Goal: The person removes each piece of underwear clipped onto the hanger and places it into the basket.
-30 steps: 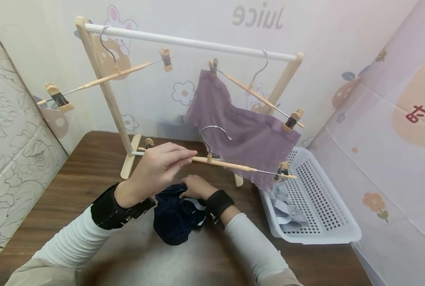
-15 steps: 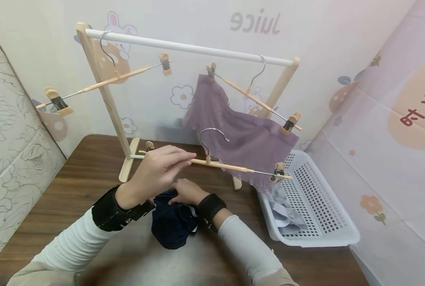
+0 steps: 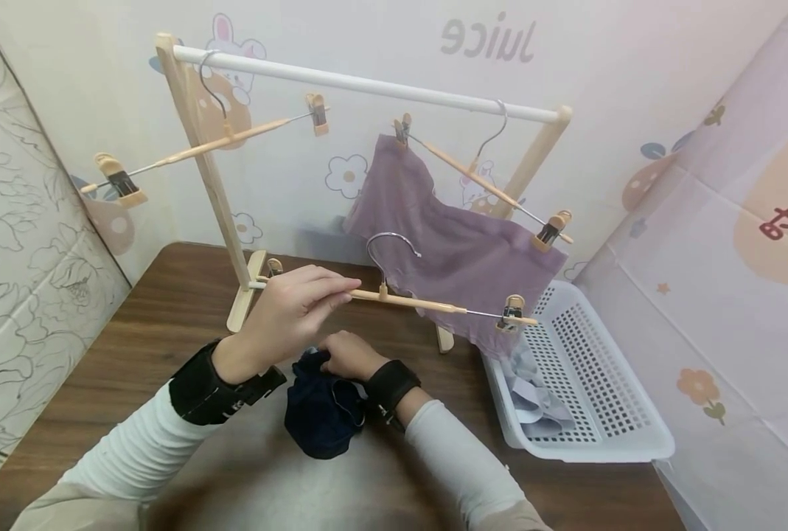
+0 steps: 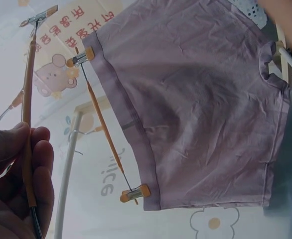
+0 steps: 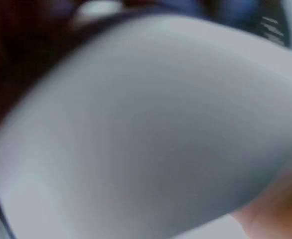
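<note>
Holding a wooden hanger [image 3: 407, 301] by its bar, the left hand [image 3: 294, 310] keeps it level in the air above the table [image 3: 135, 332], in front of the rack [image 3: 367, 81]. The fingers [image 4: 21, 149] are curled round the bar near its left end, so most of the hanger with its hook and right clip reaches out to the right of the grip. Under it, the right hand [image 3: 347, 354] pinches the top edge of a dark blue garment [image 3: 321, 413] that lies bunched on the table, just below the hanger. The right wrist view is too blurred to show more.

Behind the hanger hangs a purple garment [image 3: 460, 251] clipped on another hanger, very near the right clip. A white basket [image 3: 606, 398] with grey cloth stands at the right table edge. To the left the table is bare wood.

Compared with one second before, the right hand has moved a little to the left on the dark garment; the hanger stays at almost the same place.
</note>
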